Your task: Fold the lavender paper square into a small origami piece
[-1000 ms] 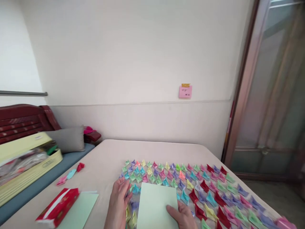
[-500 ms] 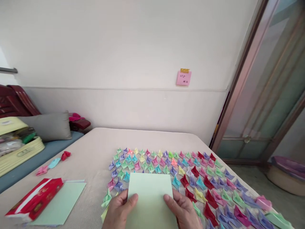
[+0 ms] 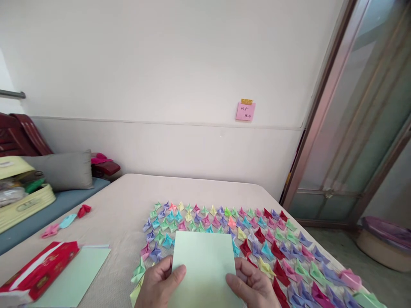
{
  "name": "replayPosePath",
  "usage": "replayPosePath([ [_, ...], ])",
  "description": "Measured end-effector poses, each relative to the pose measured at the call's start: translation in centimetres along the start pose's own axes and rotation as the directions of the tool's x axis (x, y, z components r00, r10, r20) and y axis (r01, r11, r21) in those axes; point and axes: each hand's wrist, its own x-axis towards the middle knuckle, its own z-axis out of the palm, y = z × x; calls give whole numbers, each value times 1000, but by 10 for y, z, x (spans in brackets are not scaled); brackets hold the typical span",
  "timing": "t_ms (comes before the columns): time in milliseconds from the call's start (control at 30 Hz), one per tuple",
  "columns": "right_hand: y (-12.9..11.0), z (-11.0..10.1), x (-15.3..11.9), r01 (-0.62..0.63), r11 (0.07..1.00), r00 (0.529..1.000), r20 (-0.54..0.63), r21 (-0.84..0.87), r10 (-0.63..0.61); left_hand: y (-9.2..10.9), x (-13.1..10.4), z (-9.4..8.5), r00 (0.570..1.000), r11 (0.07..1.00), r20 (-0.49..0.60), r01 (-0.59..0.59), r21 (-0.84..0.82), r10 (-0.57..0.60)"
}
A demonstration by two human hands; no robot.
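Matt pale-green paper sheet [image 3: 204,265], smooth and uncreased, pinched between the left hand [image 3: 159,287] and right hand [image 3: 253,287]. Small folded paper figures [image 3: 244,233] in matt pastel and dark red paper, sharply creased. Table cover [image 3: 128,205] of beige cloth with a fine woven grain. Red packet [image 3: 38,271] in glossy wrap. Grey cushion [image 3: 64,170] of soft matt fabric. Door [image 3: 362,128] of frosted glass in a sheened frame

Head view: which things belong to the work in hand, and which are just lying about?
In hand: pale green paper sheet, gripped by left hand and right hand; folded paper pieces laid in rows beneath.

Lying about: red packet, green sheets, grey pillow, yellow box, pink wall note.
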Motion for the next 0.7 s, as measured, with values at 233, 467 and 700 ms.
replayPosePath([
  [233, -9, -4, -6, 23, 989, 999, -34, -148, -28, 8, -3, 0, 998, 998, -13, 56, 26, -56],
  [467, -8, -14, -6, 23, 979, 1000, 0, -201, -24, 4, -2, -2, 998, 998, 7, 62, 9, -62],
  [700, -9, -8, -9, 27, 992, 999, -35, -127, -32, 9, -7, 4, 990, 989, 75, 124, -85, -118],
])
